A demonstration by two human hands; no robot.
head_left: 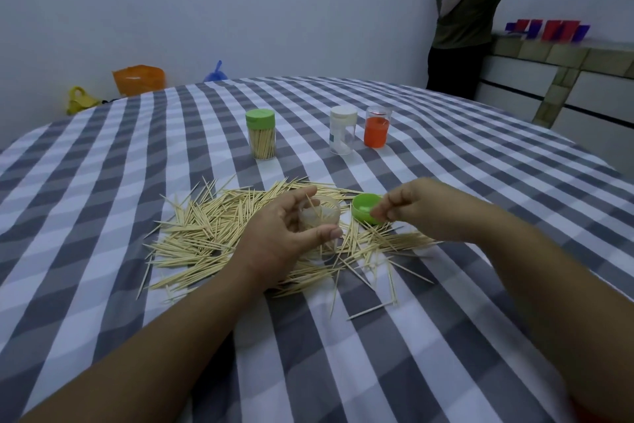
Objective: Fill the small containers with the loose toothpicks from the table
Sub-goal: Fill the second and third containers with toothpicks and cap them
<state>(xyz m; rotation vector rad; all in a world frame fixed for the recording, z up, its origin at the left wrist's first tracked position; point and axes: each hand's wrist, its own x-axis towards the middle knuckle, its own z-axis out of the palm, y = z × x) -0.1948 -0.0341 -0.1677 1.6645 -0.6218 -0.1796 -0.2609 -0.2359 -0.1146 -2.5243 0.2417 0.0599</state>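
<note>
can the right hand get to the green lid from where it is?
Probably yes. The right hand hovers just beside the green lid, which lies open-side up at the edge of the toothpick pile. Nothing sits between them; the left hand is busy holding the clear container.

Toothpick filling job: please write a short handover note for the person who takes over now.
Left hand: holds the open clear container over the pile, one toothpick sticking out.
Right hand: fingers pinched; too blurred to tell what it holds.
Green lid lies open-side up beside the pile.
Done: green-capped container stands full and closed.
Left: most loose toothpicks remain on the checked cloth; the white-capped container and orange-lidded container look empty.
</note>
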